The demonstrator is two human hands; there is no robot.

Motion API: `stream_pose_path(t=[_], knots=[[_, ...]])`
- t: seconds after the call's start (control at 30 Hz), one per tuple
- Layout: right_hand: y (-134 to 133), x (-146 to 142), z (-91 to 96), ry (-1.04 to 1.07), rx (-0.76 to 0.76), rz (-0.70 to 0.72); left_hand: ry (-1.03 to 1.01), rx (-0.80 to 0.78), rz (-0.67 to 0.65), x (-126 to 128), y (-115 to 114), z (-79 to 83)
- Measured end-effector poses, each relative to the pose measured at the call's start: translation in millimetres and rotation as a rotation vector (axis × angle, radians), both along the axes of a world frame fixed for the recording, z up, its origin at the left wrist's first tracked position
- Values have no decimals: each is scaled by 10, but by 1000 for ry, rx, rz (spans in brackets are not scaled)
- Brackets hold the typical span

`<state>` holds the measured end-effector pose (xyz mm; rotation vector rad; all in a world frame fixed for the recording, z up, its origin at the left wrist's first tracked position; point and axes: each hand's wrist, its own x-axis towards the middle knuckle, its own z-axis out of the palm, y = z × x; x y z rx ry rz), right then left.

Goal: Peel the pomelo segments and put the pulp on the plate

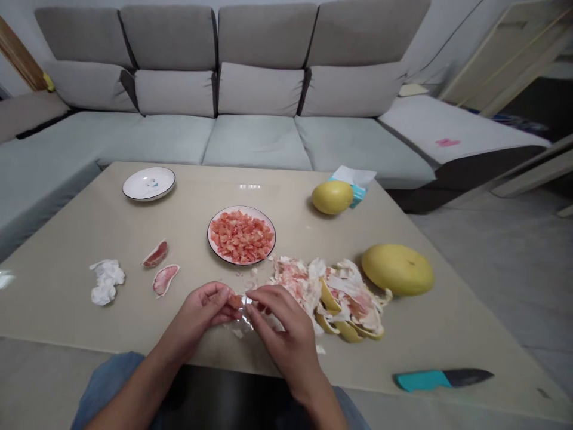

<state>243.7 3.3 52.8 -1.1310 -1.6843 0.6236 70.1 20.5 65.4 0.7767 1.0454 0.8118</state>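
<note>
Between the fingers of my left hand [203, 313] is a small piece of pink pomelo flesh [235, 301]. My right hand [284, 328] pinches at the piece's right side, where a thin pale bit shows between the fingertips; I cannot make out exactly what it is. Just beyond my hands, a dark-rimmed plate [211, 245] carries a heap of pink pomelo pulp [242, 236]. Two pomelo segments [165, 279] lie on the table to the left. Right of my hands spreads a pile of peeled membranes and yellow rind [340, 298].
A knife [425, 379] with a teal handle lies near the front right edge of the table [134, 322]. Two whole pomelos [397, 269] sit to the right, one against a tissue pack [358, 185]. Crumpled tissue [106, 280] and another plate [149, 184] are on the left.
</note>
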Motion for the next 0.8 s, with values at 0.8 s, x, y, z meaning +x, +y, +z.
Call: stream_pose_path(t=[0.8], knots=[[10, 37, -46, -107, -190, 53, -21, 45, 11, 3, 0, -38]])
